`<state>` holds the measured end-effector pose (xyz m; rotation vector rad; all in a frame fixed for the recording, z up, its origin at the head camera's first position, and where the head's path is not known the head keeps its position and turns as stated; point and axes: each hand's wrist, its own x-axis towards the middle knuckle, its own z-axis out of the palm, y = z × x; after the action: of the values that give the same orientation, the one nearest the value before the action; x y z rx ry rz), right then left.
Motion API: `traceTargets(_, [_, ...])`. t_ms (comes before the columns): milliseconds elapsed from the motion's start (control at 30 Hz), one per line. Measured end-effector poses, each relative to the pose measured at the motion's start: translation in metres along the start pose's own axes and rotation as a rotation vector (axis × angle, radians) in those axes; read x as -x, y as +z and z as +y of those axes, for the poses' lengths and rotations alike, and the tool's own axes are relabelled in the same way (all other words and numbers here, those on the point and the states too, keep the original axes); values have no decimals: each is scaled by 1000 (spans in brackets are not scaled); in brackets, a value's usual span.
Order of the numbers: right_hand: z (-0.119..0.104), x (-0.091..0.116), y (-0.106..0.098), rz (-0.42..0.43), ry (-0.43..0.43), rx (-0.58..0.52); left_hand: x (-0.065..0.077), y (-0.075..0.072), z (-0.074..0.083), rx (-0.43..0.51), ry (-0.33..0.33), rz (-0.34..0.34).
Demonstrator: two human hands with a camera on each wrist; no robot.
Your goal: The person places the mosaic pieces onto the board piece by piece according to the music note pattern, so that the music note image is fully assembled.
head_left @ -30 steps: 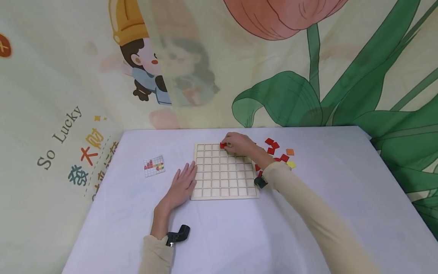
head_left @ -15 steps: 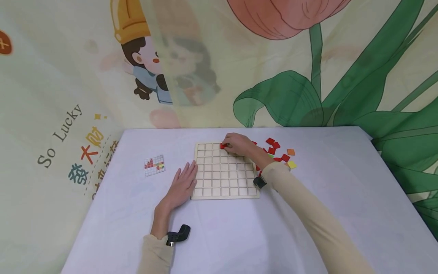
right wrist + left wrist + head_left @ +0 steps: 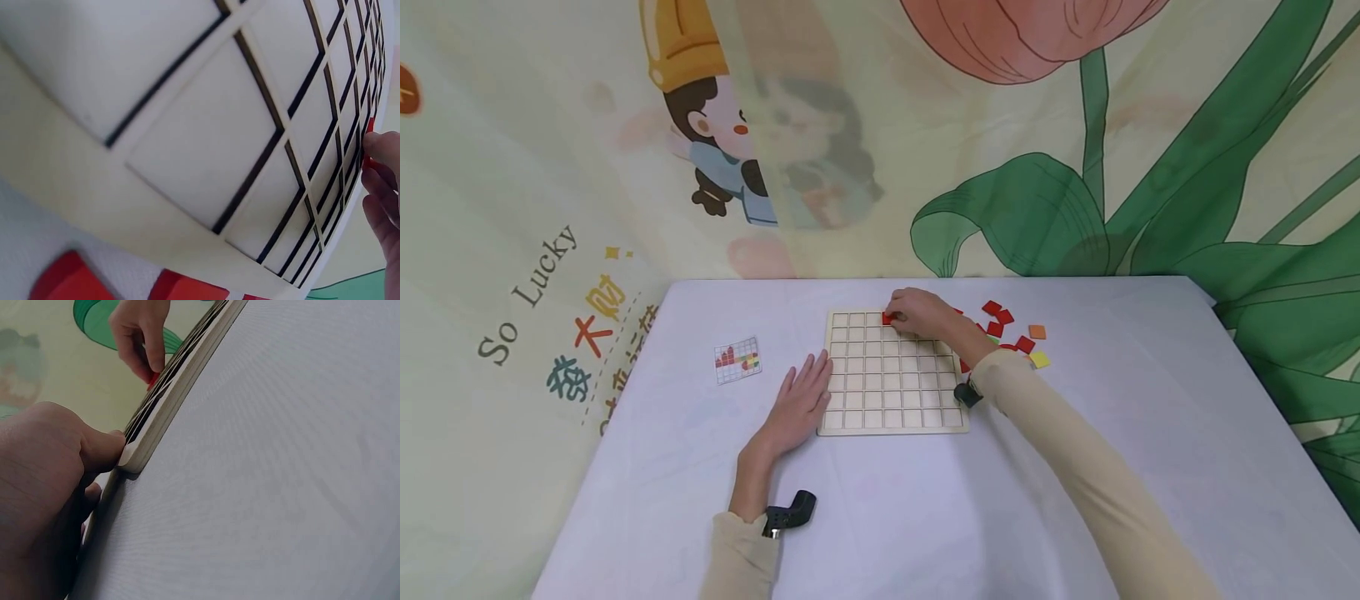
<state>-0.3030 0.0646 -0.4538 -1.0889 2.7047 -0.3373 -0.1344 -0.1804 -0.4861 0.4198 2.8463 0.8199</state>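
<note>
A pale wooden grid board (image 3: 872,382) lies flat on the table, with raised lines dividing it into square cells. My right hand (image 3: 919,313) reaches over its far edge. Thumb and fingers there pinch a small red tile (image 3: 887,318) at a cell in the far row; the right wrist view shows this tile (image 3: 370,125) standing partly out of the grid. At the board's left edge rests my left hand (image 3: 797,410), its fingers straight and spread. In the left wrist view, the left thumb (image 3: 103,450) touches the board's corner.
Right of the board lie several loose red tiles (image 3: 1004,317), an orange tile (image 3: 1037,332) and a yellow tile (image 3: 1039,359), partly behind the right arm. A printed pattern card (image 3: 738,360) lies to the left. A patterned cloth backdrop (image 3: 850,167) rises behind the white table (image 3: 880,517).
</note>
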Motion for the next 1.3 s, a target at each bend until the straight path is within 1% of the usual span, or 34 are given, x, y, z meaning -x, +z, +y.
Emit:
traceTargets(100, [-3, 3, -3, -4, -1, 6, 0, -1, 0, -3, 2, 2])
traceTargets(167, [-5, 9, -6, -13, -6, 30, 0, -1, 0, -1, 4, 6])
traceTargets(233, [-6, 18, -8, -18, -2, 53, 0, -1, 0, 2, 3, 2])
traceTargets(300, [-7, 30, -10, -14, 19, 46, 1, -1, 0, 2, 2, 0])
traceTargets(333, [-6, 38, -11, -8, 25, 46, 1, 0, 0, 2, 2, -2])
traceTargets(433, [-1, 66, -13, 21, 68, -4, 1, 1, 1, -5, -3, -14])
traceTargets(500, [6, 85, -12, 43, 78, -3, 1, 1, 0, -11, -7, -20])
traceTargets(567, [13, 104, -10, 66, 80, 3, 1, 0, 0, -14, -8, -11])
traceTargets(733, [29, 147, -2, 115, 109, -10, 0, 0, -2, -11, 0, 10])
traceTargets(833, [34, 167, 3, 117, 129, -11, 0, 0, -2, -10, -3, -3])
traceTargets(933, [38, 178, 7, 126, 134, 6, 0, -1, -2, -12, -11, -6])
traceTargets(1067, [40, 185, 12, 122, 148, 17, 0, -1, -2, -15, -4, -1])
traceTargets(1300, [40, 192, 13, 110, 88, 74, -1, 1, -1, -16, 6, 5])
